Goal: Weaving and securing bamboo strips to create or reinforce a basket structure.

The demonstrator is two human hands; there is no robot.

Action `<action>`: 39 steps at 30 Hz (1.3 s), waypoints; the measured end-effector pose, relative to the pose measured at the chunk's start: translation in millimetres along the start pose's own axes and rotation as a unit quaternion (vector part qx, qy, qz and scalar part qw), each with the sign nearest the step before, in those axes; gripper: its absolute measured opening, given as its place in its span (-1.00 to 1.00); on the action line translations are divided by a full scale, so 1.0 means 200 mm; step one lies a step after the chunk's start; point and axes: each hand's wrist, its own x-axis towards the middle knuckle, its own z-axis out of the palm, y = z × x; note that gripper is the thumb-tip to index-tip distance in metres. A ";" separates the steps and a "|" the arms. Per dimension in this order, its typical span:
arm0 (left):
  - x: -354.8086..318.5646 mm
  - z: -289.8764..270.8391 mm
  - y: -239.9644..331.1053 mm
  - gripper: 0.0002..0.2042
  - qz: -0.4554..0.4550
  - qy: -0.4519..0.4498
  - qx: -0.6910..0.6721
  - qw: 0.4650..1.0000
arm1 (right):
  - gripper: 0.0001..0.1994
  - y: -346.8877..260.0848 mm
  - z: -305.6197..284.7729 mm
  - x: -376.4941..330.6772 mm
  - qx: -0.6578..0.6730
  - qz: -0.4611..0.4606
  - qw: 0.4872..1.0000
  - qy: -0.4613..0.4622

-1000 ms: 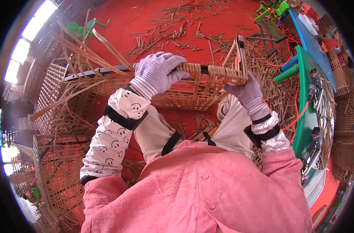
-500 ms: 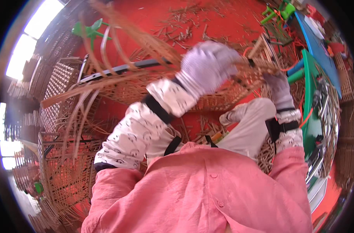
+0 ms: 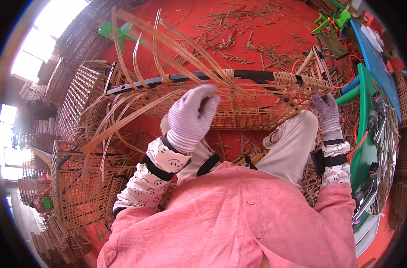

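A half-woven rattan panel (image 3: 239,117) on a black metal bar (image 3: 185,77) lies across in front of my knees. Long loose rattan strands (image 3: 123,123) fan out from its left part, some standing up. My left hand (image 3: 192,118), in a striped glove, is over the panel's near edge with fingers curled and thumb close to them; whatever they may hold is too small to make out. At the panel's right end my right hand (image 3: 327,111), gloved the same way, has its fingers closed on the edge, the fingertips partly hidden by the weave.
Woven baskets (image 3: 85,100) stack up at the left. A green table (image 3: 362,111) with tools on it stands close at my right, a blue board (image 3: 377,64) beyond it. Cut rattan scraps (image 3: 217,33) litter the red floor. A green stool (image 3: 116,30) stands far left.
My left hand has swung left and down from the panel's right part toward its middle. My right hand stays at the right end. The upright strands have shifted, and the black bar shows more.
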 end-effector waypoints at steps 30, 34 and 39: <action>0.46 0.38 0.19 -0.73 0.168 -0.144 -0.154 0.963 | -0.83 -0.45 0.57 -0.22 0.172 -0.342 0.904 -0.189; 0.45 0.33 0.17 -0.54 0.119 -0.166 0.116 0.972 | -0.70 -0.44 0.47 -0.10 0.333 -0.125 0.872 -0.337; 0.44 0.33 0.14 -0.44 0.046 -0.303 0.178 0.935 | -0.56 -0.57 0.62 -0.23 0.395 0.023 0.888 -0.233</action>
